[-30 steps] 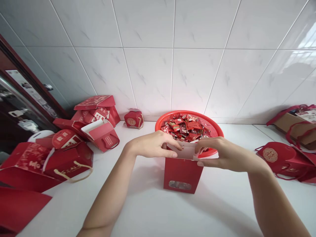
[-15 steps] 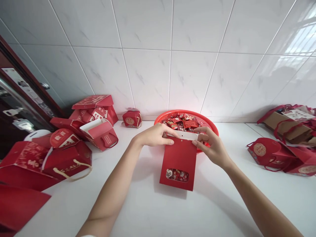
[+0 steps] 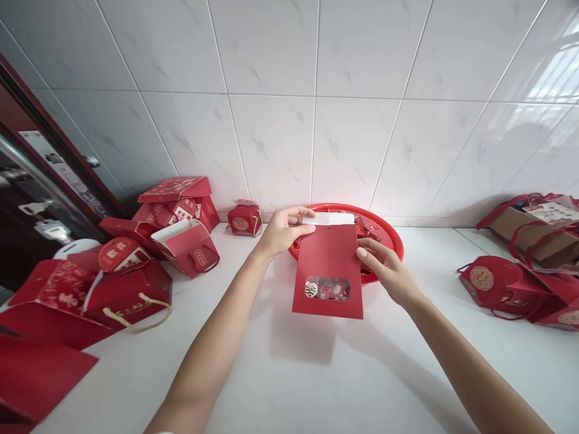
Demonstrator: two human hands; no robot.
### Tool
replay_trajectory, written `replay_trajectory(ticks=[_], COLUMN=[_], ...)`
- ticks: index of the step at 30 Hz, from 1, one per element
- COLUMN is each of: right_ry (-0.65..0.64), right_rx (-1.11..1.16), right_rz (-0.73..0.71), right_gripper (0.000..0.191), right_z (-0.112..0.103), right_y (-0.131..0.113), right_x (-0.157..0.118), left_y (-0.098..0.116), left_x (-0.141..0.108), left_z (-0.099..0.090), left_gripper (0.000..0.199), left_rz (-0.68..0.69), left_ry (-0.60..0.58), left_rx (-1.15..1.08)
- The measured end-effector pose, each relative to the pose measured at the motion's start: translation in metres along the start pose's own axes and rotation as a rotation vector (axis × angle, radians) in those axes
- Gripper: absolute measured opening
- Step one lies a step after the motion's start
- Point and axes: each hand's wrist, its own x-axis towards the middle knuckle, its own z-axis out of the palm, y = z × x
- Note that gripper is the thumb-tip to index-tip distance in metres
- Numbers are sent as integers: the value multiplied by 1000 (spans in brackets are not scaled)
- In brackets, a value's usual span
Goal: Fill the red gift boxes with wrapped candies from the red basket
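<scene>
Mid-frame, left hand [image 3: 286, 232] and right hand [image 3: 388, 265] pinch a red bag [image 3: 328, 253] by its edges; sweets [image 3: 338, 290] already show through its window [image 3: 326, 289], white top [image 3: 332, 219] apparently unsealed

Red box [image 3: 328, 253] now higher, seemingly off counter [image 3: 280, 392]
</scene>
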Motion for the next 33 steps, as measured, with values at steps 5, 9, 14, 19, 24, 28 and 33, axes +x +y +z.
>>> replay_trajectory(ticks=[5,9,14,19,24,28,33], right_ry=[22,22,46,36,66,139,188], right_rx=[50,98,150,158,197,164,68], right_rz=[3,-16,-124,-159,-106,-146,-199], right_gripper=[42,37,28,25,32,27,28], right_z=[1,2,3,-5,-12,-11,-14], right_y=[-1,-2,-1,3,9,12,14], right_x=[-1,-4,-8,-11,-12,-12,-10], left_y=[0,4,7,4,1,1,0], left_x=[-2,-7,-12,-13,-13,-13,-12], left_z=[3,7,13,15,12,11,14], left_gripper=[45,53,33,27,20,26,16], left_rz=[12,58,140,292,316,307,317], left_ry=[-78,-97,-215,-238,-323,-397,-352], left_rx=[-58,-56,17,158,126,122,204])
